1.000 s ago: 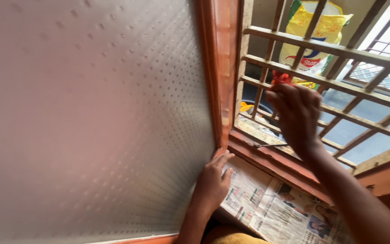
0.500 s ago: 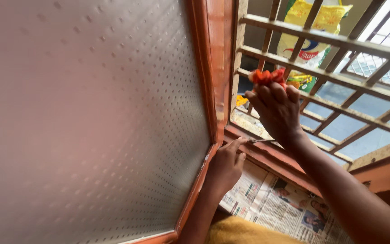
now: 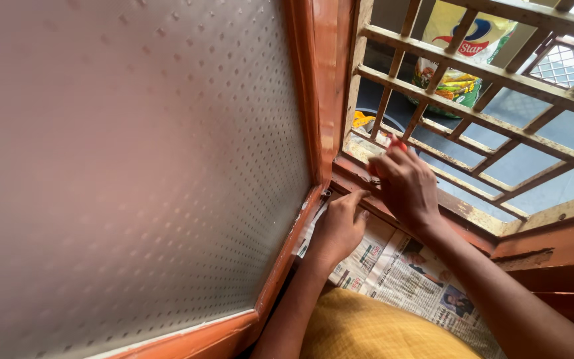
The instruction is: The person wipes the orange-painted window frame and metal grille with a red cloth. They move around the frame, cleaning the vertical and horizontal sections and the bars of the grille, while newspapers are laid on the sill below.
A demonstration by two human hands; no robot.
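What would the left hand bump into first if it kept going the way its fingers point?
Probably the orange window frame's bottom corner; the left hand already has its fingertips almost there, though depth is unclear.

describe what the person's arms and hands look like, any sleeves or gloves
Both arms are bare to the edge of the picture: no sleeves, gloves, watch or rings show. The left hand and right hand are slim with short, plain nails. Mustard-yellow cloth covers the lap below them.

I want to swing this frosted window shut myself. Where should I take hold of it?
Grip the orange wooden frame along its upright edge, coming from the grille side. That edge stands free and narrow enough for fingers to wrap, while the dimpled glass gives no purchase.
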